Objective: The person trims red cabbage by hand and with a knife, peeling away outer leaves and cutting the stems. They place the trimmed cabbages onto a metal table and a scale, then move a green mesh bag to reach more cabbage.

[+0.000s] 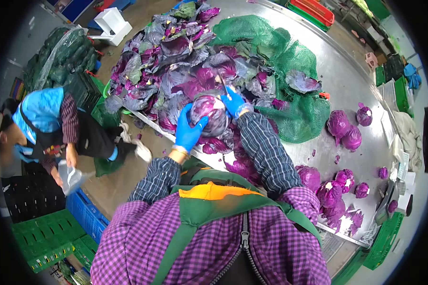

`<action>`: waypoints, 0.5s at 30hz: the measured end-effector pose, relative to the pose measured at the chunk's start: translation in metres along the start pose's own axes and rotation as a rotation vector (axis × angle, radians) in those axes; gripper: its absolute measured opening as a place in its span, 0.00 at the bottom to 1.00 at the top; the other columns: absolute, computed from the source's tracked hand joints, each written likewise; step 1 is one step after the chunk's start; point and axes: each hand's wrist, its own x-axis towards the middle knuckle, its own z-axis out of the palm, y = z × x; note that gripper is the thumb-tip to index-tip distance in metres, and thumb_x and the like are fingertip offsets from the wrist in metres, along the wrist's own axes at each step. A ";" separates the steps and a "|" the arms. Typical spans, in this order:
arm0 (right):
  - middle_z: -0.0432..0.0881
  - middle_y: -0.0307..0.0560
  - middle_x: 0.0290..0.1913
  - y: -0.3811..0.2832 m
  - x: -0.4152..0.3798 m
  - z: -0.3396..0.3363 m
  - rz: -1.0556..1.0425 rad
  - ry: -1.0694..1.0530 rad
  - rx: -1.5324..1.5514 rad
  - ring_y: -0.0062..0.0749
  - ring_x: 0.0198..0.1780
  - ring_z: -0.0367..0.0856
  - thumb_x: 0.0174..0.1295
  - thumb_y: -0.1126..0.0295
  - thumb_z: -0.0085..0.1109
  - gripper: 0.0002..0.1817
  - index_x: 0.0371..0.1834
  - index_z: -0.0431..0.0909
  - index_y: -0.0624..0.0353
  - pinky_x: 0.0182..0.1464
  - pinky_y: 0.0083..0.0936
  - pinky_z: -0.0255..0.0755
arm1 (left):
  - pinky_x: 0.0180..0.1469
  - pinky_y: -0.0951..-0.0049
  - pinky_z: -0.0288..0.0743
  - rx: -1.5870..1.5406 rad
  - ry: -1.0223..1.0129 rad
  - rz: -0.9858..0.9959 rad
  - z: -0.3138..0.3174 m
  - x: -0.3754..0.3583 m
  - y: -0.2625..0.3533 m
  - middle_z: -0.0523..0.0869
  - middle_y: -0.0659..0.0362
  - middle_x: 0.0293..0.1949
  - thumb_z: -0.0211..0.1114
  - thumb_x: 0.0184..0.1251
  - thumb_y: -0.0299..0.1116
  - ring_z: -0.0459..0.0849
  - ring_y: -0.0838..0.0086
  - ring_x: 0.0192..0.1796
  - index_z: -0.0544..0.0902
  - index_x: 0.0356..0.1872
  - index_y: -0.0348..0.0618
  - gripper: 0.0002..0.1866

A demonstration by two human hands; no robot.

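Observation:
My left hand, in a blue glove, is closed around the side of a red cabbage held over the table edge. Blue-gloved as well, my right hand grips a knife whose blade points up and away from me, just beside the cabbage. Beneath and beyond both hands spreads a large heap of loose purple cabbage leaves. A green mesh net lies to the right of my right hand, with a single outer leaf on it.
Trimmed red cabbages sit on the steel table at the right, several more near its front edge. At the left, a person in a blue vest bends down with a plastic bag. Green crates stand at lower left.

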 end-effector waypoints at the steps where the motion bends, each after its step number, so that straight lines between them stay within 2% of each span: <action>1: 0.82 0.56 0.45 -0.014 -0.011 -0.001 0.166 -0.185 0.223 0.39 0.43 0.82 0.63 0.54 0.57 0.28 0.64 0.69 0.55 0.44 0.32 0.76 | 0.60 0.69 0.69 -0.147 -0.015 -0.086 0.001 0.002 -0.008 0.71 0.52 0.60 0.79 0.47 0.43 0.75 0.68 0.56 0.60 0.68 0.41 0.48; 2: 0.82 0.51 0.41 -0.029 -0.029 0.002 0.074 -0.174 0.168 0.32 0.39 0.80 0.64 0.53 0.57 0.28 0.62 0.70 0.57 0.41 0.29 0.76 | 0.69 0.65 0.60 -0.177 0.017 -0.157 0.006 0.001 -0.014 0.66 0.46 0.64 0.79 0.46 0.43 0.68 0.61 0.64 0.52 0.70 0.33 0.55; 3: 0.83 0.53 0.43 -0.047 -0.047 0.003 0.174 -0.260 0.205 0.38 0.41 0.83 0.65 0.53 0.55 0.27 0.62 0.70 0.56 0.42 0.32 0.76 | 0.66 0.66 0.63 -0.169 0.121 -0.181 0.011 0.000 -0.022 0.68 0.48 0.63 0.81 0.44 0.40 0.70 0.62 0.63 0.53 0.70 0.33 0.55; 5: 0.83 0.57 0.47 -0.058 -0.064 0.008 -0.003 -0.236 0.043 0.46 0.46 0.83 0.67 0.54 0.51 0.26 0.63 0.68 0.56 0.45 0.36 0.76 | 0.65 0.67 0.66 -0.293 0.101 -0.226 -0.005 0.002 -0.027 0.68 0.49 0.62 0.80 0.44 0.35 0.70 0.64 0.63 0.55 0.69 0.36 0.52; 6: 0.81 0.59 0.48 -0.060 -0.070 0.008 -0.143 -0.197 0.033 0.48 0.49 0.81 0.68 0.54 0.49 0.25 0.64 0.68 0.55 0.48 0.37 0.75 | 0.63 0.68 0.69 -0.510 0.044 -0.313 -0.015 0.000 -0.012 0.69 0.51 0.61 0.78 0.47 0.30 0.72 0.67 0.61 0.59 0.68 0.40 0.47; 7: 0.80 0.61 0.50 -0.061 -0.075 0.005 -0.277 -0.158 0.024 0.51 0.52 0.80 0.69 0.55 0.47 0.25 0.65 0.67 0.54 0.50 0.38 0.75 | 0.63 0.68 0.69 -0.509 0.045 -0.317 -0.022 0.003 -0.009 0.69 0.51 0.61 0.78 0.47 0.30 0.72 0.67 0.61 0.59 0.68 0.40 0.47; 8: 0.76 0.62 0.57 -0.075 -0.082 -0.006 -0.261 -0.218 0.001 0.52 0.56 0.78 0.69 0.54 0.47 0.27 0.69 0.63 0.50 0.54 0.37 0.73 | 0.62 0.68 0.70 -0.514 -0.013 -0.260 -0.029 0.004 -0.009 0.70 0.52 0.61 0.77 0.48 0.28 0.73 0.68 0.60 0.59 0.68 0.41 0.46; 9: 0.76 0.62 0.57 -0.077 -0.083 -0.009 -0.255 -0.225 -0.007 0.52 0.56 0.78 0.69 0.54 0.47 0.27 0.69 0.63 0.50 0.54 0.37 0.73 | 0.62 0.68 0.71 -0.525 -0.071 -0.203 -0.032 0.007 -0.011 0.71 0.52 0.60 0.76 0.49 0.27 0.74 0.68 0.59 0.60 0.68 0.42 0.44; 10: 0.72 0.62 0.60 -0.079 -0.083 -0.010 -0.432 -0.188 -0.164 0.52 0.56 0.77 0.69 0.53 0.47 0.28 0.70 0.60 0.49 0.55 0.37 0.73 | 0.60 0.69 0.73 -0.469 -0.050 -0.093 -0.030 0.016 -0.023 0.71 0.53 0.60 0.75 0.50 0.26 0.75 0.69 0.58 0.60 0.68 0.42 0.43; 11: 0.69 0.62 0.64 -0.082 -0.083 -0.013 -0.612 -0.147 -0.325 0.52 0.57 0.77 0.68 0.52 0.48 0.30 0.72 0.58 0.47 0.55 0.38 0.73 | 0.61 0.69 0.71 -0.552 -0.100 -0.244 -0.032 0.015 0.008 0.71 0.54 0.60 0.75 0.50 0.27 0.73 0.69 0.60 0.61 0.68 0.43 0.43; 12: 0.69 0.62 0.64 -0.089 -0.083 -0.017 -0.608 -0.145 -0.334 0.52 0.57 0.77 0.68 0.52 0.48 0.30 0.72 0.58 0.47 0.55 0.38 0.73 | 0.62 0.69 0.70 -0.598 -0.165 -0.274 -0.033 0.020 0.016 0.72 0.54 0.60 0.73 0.51 0.26 0.73 0.70 0.60 0.60 0.68 0.44 0.42; 14: 0.68 0.62 0.64 -0.105 -0.081 -0.025 -0.475 -0.160 -0.402 0.54 0.54 0.78 0.69 0.52 0.47 0.30 0.72 0.56 0.46 0.50 0.40 0.74 | 0.62 0.70 0.69 -0.646 -0.243 -0.303 -0.029 0.032 0.018 0.72 0.55 0.60 0.71 0.53 0.26 0.73 0.70 0.60 0.60 0.69 0.45 0.42; 15: 0.68 0.61 0.65 -0.108 -0.081 -0.028 -0.407 -0.163 -0.434 0.55 0.53 0.78 0.69 0.52 0.47 0.31 0.72 0.55 0.46 0.48 0.42 0.74 | 0.64 0.69 0.67 -0.544 -0.247 -0.231 -0.026 0.038 0.014 0.71 0.55 0.62 0.72 0.51 0.27 0.72 0.69 0.62 0.59 0.70 0.45 0.43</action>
